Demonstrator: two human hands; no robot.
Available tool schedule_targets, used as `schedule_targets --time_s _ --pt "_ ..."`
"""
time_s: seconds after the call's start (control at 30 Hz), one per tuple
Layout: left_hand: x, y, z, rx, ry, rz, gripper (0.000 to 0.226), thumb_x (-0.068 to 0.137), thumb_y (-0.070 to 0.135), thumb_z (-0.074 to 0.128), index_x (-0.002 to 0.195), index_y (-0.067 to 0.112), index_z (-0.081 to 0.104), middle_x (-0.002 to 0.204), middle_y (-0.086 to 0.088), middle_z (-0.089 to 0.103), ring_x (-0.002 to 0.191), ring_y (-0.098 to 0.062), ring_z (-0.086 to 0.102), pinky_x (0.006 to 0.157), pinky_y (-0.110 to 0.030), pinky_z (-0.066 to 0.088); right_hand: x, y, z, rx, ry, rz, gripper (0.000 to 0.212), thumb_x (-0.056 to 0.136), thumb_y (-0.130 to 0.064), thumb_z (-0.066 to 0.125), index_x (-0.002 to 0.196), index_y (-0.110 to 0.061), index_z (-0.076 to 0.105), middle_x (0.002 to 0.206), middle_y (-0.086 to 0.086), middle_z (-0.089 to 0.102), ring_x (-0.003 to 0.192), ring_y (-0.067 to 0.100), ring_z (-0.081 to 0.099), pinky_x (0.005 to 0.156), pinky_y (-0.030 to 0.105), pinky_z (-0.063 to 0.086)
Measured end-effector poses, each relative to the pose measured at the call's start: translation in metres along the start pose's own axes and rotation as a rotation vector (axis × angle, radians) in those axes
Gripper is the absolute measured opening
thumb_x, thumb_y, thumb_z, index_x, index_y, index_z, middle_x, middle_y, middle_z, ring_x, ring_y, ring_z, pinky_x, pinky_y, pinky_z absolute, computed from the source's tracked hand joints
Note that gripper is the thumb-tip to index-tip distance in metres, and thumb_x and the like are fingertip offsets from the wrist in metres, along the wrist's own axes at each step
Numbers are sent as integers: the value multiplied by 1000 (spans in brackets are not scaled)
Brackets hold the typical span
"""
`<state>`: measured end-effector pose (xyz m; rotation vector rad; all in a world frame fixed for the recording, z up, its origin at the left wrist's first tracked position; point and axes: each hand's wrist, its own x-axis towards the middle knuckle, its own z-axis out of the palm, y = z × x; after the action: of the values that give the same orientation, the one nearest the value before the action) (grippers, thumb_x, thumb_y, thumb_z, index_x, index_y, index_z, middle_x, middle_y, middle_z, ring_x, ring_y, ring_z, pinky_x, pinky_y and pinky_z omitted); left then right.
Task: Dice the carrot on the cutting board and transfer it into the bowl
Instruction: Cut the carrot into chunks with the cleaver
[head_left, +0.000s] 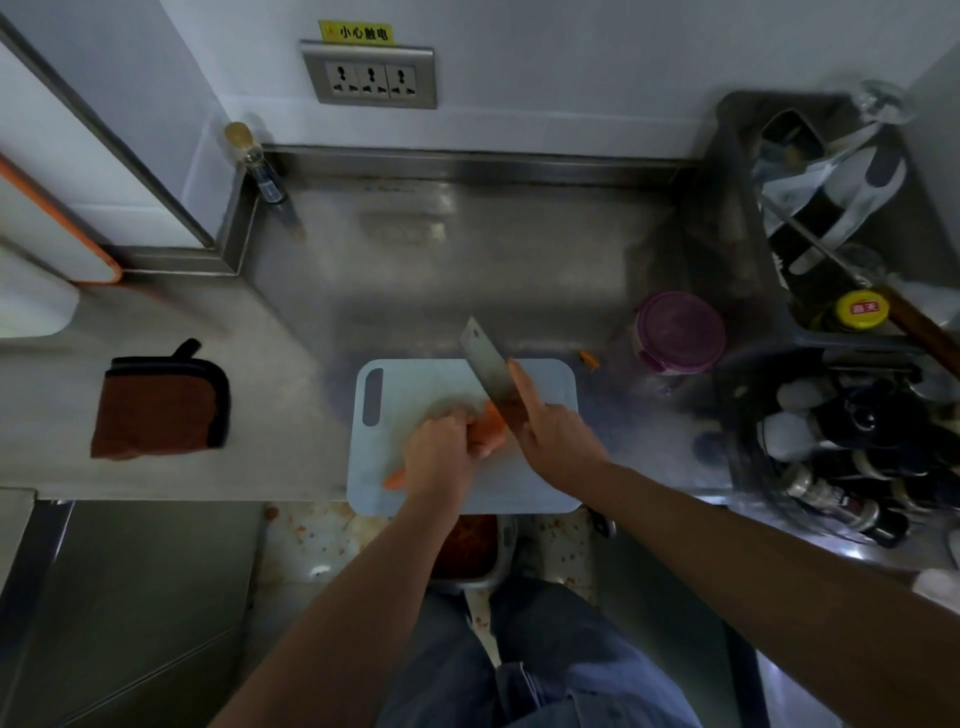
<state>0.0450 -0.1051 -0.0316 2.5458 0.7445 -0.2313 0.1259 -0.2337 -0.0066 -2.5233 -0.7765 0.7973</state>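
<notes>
Stainless steel makes up the counter (467, 260) where we work, and a pale blue cutting board (540, 483) lies at its near edge. The carrot (491, 428) lies on the board with its long axis slanting from near-left, where its thin tip pokes out below our wrist, to far-right, where the thick end shows. Our left grip (441, 449) sits over the middle of it, fingers curled down and pinning it to the board. Our right grip (558, 439) is wrapped round the handle of the cleaver (488, 366), forefinger stretched along the blade. The blade crosses the carrot's axis at the thick end, just beside the left fingertips. We judge that the cut falls on that exposed end, so the left fingers must stay tucked clear. One orange scrap (589, 359) lies on the counter beyond the board's far right corner. We cannot pick out the bowl with any certainty.
</notes>
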Motion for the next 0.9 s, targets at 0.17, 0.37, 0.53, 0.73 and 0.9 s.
schedule_targets --time_s 0.17,0.37,0.53,0.73,0.9 --pt "-4 -6 -2 31 -11 62 34 89 35 65 122 25 62 118 1 60 107 -19 57 87 -29 44 -8 -2 -12 13 -12 -69 73 98 -13 43 154 -28 -1 60 -2 45 49 12 41 46 27 30" --pt "-4 -7 0 -25 -8 48 34 89 31 66 122 22 65 122 1 58 111 -18 54 93 -28 43 -14 -5 -5 -97 -67 -62 75 98 -13 41 153 -31 -6 64 -5 43 53 12 43 47 28 30" --pt "-4 -5 -1 -26 10 41 30 90 35 65 117 22 68 117 1 59 108 -18 55 90 -27 43 -20 -6 -4 -124 -99 -20 80 96 -9 41 152 -33 -10 67 -3 43 56 14 45 48 29 34" --pt "0 -1 -3 -32 -21 26 28 91 35 62 115 21 69 113 0 63 109 -20 56 93 -31 45 -14 -6 3 -97 -155 18 85 94 -8 44 152 -34 -12 80 4 52 71 20 55 66 39 52" --pt "1 -2 0 -46 -22 6 22 89 33 66 105 19 70 103 1 65 100 -18 57 87 -29 44 -11 -7 14 -109 -161 42 84 94 -6 42 152 -31 -14 91 10 55 75 24 55 65 38 47"
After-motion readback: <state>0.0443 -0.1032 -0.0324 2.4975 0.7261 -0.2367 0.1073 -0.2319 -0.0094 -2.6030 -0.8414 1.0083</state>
